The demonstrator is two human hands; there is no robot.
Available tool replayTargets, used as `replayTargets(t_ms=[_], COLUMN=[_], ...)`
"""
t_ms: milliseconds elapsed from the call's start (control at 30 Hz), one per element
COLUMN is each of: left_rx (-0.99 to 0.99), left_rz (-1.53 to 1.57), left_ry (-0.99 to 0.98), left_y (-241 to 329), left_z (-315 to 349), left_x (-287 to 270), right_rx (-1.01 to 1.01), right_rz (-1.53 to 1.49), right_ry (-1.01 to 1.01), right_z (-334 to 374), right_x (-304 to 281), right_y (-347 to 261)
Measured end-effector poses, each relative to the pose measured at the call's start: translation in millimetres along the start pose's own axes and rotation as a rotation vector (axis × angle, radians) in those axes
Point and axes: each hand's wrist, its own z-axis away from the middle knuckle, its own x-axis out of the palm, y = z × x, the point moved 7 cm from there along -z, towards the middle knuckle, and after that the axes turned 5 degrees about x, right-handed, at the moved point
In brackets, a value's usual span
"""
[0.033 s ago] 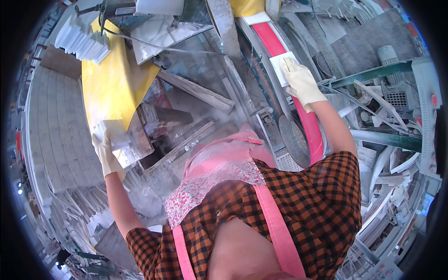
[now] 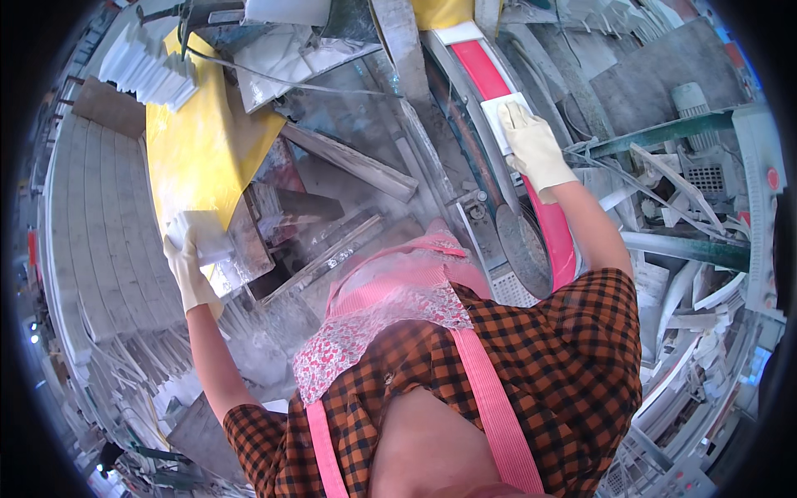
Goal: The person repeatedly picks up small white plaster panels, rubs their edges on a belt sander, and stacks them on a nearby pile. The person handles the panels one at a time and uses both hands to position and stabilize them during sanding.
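A pale glove covers my right hand (image 2: 533,141), which lies with its fingers stretched out over a square white tile (image 2: 503,112). That tile rests flat on a narrow red belt (image 2: 484,70) running away from me on the right. At the left, my left hand (image 2: 185,266), gloved too, is closed along the near side of a small stack of white tiles (image 2: 205,232). The stack stands at the near end of a yellow sheet (image 2: 195,153); the left fingertips are partly hidden by the stack.
More white tiles (image 2: 149,70) stand in a row at the yellow sheet's far end. A dark round disc (image 2: 523,249) sits beside the belt's near part. Wooden beams (image 2: 349,162) lie between the two work areas. Green metal bars (image 2: 664,133) and broken pale strips are at the right.
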Motion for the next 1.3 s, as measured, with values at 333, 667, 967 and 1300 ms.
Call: replayTargets(t_ms=[333, 667, 967, 1300], left_rx=[-0.068, 0.029, 0.078, 0.181], left_rz=[-0.182, -0.376, -0.459, -0.909], left_ry=[0.028, -0.129, -0.245, -0.495], left_y=[-28, 19, 14, 14], left_z=[-14, -5, -2, -5], left_x=[0, 5, -9, 6], right_rx=[0.448, 0.430, 0.249, -0.111], right_rz=[-0.068, -1.901, -1.545, -1.054], right_ry=[-0.088, 0.151, 0.121, -0.382], right_z=[-12, -119, -125, -109], right_x=[4, -62, -110, -102], right_y=[13, -280, -491, -510])
